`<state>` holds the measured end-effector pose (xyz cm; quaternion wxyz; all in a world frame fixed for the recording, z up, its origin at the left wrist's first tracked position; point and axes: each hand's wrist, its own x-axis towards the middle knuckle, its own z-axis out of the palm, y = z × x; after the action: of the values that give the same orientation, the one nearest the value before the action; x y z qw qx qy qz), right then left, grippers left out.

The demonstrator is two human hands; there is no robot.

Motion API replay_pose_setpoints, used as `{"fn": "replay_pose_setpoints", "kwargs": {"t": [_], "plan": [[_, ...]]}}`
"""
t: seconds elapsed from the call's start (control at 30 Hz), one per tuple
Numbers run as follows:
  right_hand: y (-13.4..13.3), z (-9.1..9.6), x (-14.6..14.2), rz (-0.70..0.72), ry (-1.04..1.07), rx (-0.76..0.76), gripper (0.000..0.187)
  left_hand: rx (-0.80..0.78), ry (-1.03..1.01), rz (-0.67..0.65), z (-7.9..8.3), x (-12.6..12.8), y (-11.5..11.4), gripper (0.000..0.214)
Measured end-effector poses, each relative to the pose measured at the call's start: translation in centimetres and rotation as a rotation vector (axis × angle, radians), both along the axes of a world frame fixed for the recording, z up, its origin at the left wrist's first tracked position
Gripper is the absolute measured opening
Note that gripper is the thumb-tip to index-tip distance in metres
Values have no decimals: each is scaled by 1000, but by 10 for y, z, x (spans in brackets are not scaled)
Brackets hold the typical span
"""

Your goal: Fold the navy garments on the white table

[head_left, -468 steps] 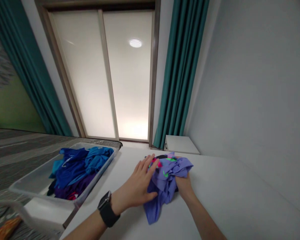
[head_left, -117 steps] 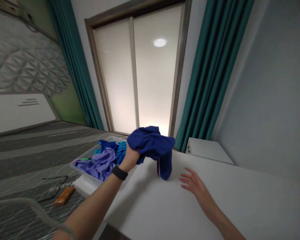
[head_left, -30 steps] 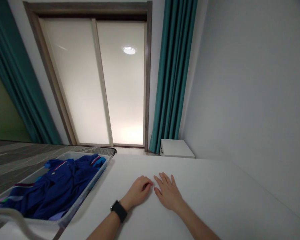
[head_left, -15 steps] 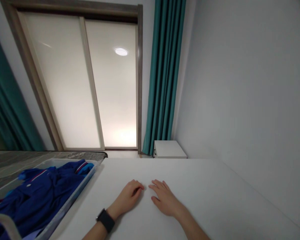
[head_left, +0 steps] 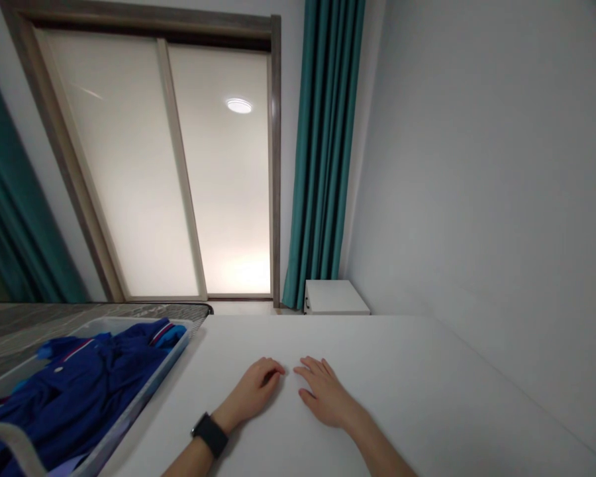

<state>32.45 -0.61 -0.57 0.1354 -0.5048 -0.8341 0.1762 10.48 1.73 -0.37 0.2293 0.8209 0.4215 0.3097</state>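
A person's left hand (head_left: 253,391) and right hand (head_left: 324,395) rest on a white tabletop (head_left: 407,377), fingertips near but apart. The left, with a black watch (head_left: 210,434) at its wrist, is loosely half-curled; the right lies palm down, fingers spread. To their left, a dark blue garment (head_left: 97,381) with red-and-white stripes lies in a clear plastic bin (head_left: 146,395), over brighter blue cloth (head_left: 173,335)
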Motion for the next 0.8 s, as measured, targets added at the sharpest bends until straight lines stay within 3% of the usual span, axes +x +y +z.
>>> {"fn": "replay_pose_setpoints", "kwargs": {"t": [0.8], "plan": [[0,-1,-1,-14,-12,30,49,-34,-17,26,1,1,0,23]]}}
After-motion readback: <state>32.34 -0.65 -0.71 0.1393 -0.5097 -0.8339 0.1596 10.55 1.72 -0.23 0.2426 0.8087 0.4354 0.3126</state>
